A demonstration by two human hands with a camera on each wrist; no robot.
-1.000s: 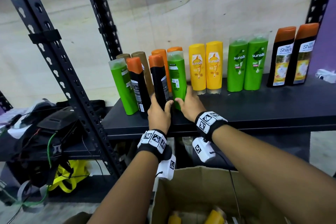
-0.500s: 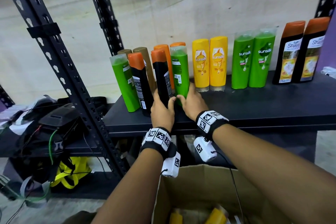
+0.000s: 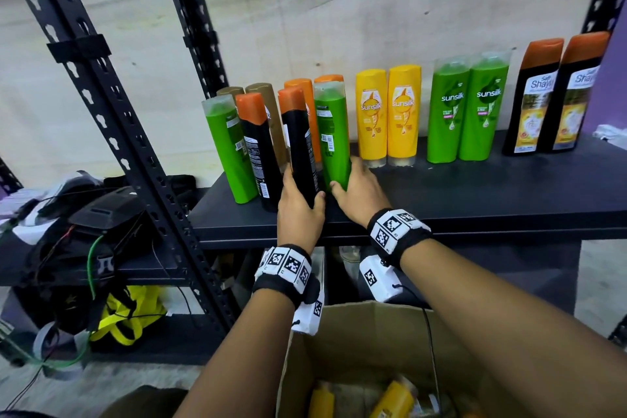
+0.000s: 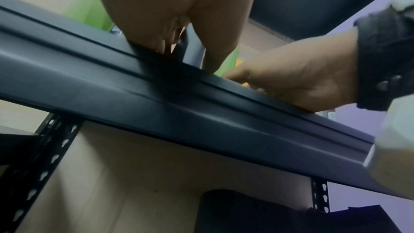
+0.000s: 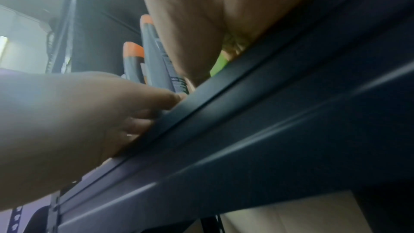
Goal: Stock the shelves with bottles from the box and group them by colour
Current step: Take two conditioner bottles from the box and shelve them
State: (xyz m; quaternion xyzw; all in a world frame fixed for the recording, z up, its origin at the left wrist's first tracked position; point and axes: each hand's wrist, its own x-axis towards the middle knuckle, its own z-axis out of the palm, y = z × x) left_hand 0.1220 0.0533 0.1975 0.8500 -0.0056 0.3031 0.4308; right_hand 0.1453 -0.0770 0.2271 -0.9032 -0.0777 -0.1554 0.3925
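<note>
On the black shelf (image 3: 458,200) my left hand (image 3: 300,204) grips the base of a black bottle with an orange cap (image 3: 298,142). Beside it my right hand (image 3: 356,192) grips the base of a green bottle (image 3: 332,136). Both bottles stand upright on the shelf in a mixed cluster with another green bottle (image 3: 229,149), a second black bottle (image 3: 258,149), brown and orange ones behind. Further right stand two yellow bottles (image 3: 386,115), two green ones (image 3: 468,108) and two black ones (image 3: 553,95). The open cardboard box (image 3: 366,346) below holds yellow bottles (image 3: 390,400).
Black perforated rack posts (image 3: 112,119) rise at the left. A lower shelf at left holds dark bags, cables and a yellow strap (image 3: 125,316). The shelf's front lip (image 4: 201,112) fills both wrist views. A purple wall (image 3: 614,78) bounds the right end.
Both hands have stayed on the same two bottle bases; the bottles have barely shifted. The head view has moved slightly closer and to the left.
</note>
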